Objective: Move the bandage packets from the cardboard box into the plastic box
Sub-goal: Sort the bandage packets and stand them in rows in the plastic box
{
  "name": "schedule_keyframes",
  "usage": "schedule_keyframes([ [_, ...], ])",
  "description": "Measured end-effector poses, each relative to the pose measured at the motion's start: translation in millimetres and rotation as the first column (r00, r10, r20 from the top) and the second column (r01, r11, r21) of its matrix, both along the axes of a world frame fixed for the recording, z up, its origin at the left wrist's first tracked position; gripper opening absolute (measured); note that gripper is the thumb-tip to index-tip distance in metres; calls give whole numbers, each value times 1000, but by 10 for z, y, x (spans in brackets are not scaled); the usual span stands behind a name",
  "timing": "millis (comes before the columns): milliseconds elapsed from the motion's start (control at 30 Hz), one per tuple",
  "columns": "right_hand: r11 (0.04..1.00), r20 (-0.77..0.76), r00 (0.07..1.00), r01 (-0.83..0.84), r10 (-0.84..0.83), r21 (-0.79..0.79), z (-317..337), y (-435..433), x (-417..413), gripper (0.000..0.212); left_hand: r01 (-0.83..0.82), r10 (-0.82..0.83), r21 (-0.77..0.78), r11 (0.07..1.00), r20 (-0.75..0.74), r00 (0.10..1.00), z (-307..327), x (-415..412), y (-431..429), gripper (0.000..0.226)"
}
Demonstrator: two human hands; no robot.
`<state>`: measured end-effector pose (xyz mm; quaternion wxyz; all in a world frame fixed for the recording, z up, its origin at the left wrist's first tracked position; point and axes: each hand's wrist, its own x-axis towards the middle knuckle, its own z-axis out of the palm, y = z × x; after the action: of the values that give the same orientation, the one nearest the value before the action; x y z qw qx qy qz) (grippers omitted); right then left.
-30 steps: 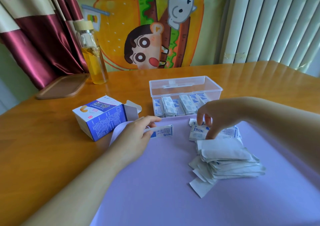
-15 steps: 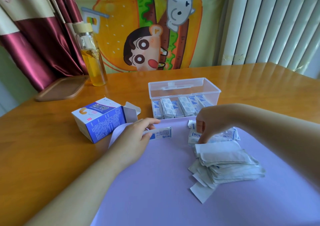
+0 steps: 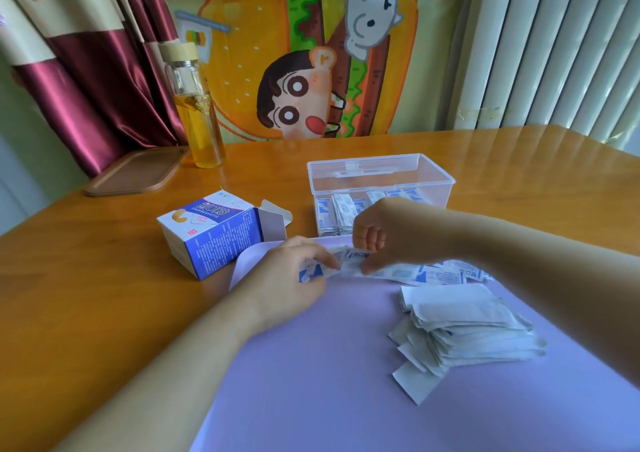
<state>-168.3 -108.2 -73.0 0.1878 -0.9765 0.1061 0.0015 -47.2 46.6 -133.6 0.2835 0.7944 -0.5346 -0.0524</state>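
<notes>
- Thin paper packets (image 3: 349, 266), just in front of the plastic box (image 3: 381, 183), are pinched between left hand (image 3: 294, 278) and right hand (image 3: 388, 240) fingers.
- A loose pinch could let some slip and scatter.

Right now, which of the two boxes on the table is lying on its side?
The blue-and-white cardboard box, tipped over with its end flaps open toward the plastic box, which stands upright holding packets.

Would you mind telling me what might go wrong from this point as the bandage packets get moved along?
Both the left hand and right hand pinch the same bunch of bandage packets, so a few may slip out onto the purple mat. The white paper stack already leans and fans out near the right forearm; a brush could scatter it. The right hand also hides part of the plastic box.
</notes>
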Motion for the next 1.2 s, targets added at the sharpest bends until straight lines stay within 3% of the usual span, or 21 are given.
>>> schedule_keyframes([
  [133,996,62,995,-72,75,-44,-171,158,118,18,84,-85,-19,996,-160,983,62,-86,3,17],
  [200,996,85,993,-79,81,-35,-198,178,123,18,59,-61,-20,998,-133,989,47,-77,-6,10],
  [300,998,67,996,-66,66,-5,-156,122,65,25,23,-21,24,999,-55,998,-7,1,-36,27],
  [400,1000,-19,1000,11,-11,25,-90,-11,-34,29,1,-1,17,1000,-31,1000,-45,62,-42,28],
  [567,995,-87,994,79,-74,56,-77,-167,-130,9,-28,26,-15,1000,-114,993,-29,56,-35,18],
  [733,989,25,994,99,-103,114,-112,-153,-139,7,-65,65,5,998,-165,984,-58,94,-41,18],
  [867,974,139,976,141,-166,176,-184,-116,-109,8,-62,61,-2,998,-187,980,-37,62,-47,5],
  [1000,972,144,975,142,-170,188,-238,-84,-77,7,-121,120,-1,993,-101,988,-78,108,-41,16],
  [1067,966,139,969,177,-205,190,-264,-83,-59,17,-138,133,-33,990,-141,981,-59,112,-31,14],
  [1133,926,169,945,217,-279,310,-269,-70,-32,21,-143,124,-67,987,-231,965,-17,96,-23,3],
  [1200,833,207,907,222,-367,507,-263,-53,-5,18,-148,107,-112,983,-312,944,30,74,-15,9],
])
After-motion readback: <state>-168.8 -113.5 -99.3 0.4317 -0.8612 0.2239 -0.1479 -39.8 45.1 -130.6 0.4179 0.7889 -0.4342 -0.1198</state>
